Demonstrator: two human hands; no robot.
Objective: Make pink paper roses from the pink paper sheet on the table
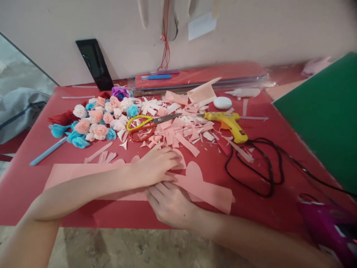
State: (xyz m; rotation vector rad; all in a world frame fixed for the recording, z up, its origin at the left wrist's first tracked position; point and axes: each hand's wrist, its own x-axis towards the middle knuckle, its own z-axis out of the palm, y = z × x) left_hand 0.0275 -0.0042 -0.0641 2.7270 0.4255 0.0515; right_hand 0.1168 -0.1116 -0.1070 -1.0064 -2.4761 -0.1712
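Observation:
My left hand (157, 165) reaches across from the left and rests on pink crepe paper (208, 186), its fingers bent together over the paper's scalloped upper edge. Right below it, my right hand (171, 204) has its fingers curled in and gripping at the paper, the tips partly hidden under the left hand. A rounded petal-shaped piece (194, 171) sticks up from the paper to the right of both hands. Scissors (156, 121) with yellow and red handles lie beyond my hands, among pink and white paper scraps (167, 134).
Paper roses (96, 116) in several colours sit at the left. A yellow glue gun (230, 123) with a black cord (270, 167) lies right. Behind are a white oval case (222, 102), a phone (95, 63) leaning on the wall, and pens (156, 77). A green board (326, 115) stands right.

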